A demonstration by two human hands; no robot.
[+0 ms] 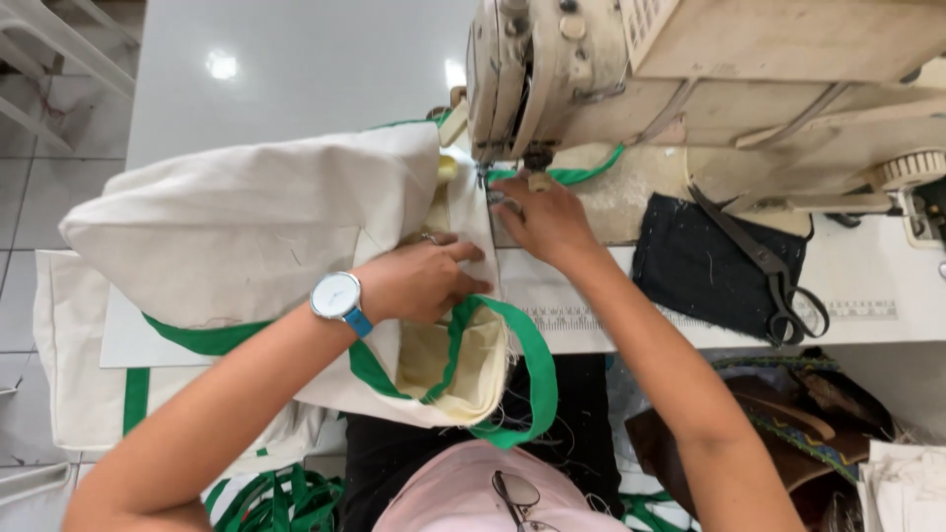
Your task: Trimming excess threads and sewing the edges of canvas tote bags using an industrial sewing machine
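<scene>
Mid-seam, I judge: my left hand (419,281) fingers pinch the cream tote bag (246,227); right hand (542,222) fingers together, flat by sewing machine (690,89) needle, frame center; next needs steady feed.

We cannot see the needle: the sewing machine (690,69), cut off at the top and right edges, hides it. Our right hand (540,219) covers the seam; the glasses (517,498) run off the bottom edge.
</scene>
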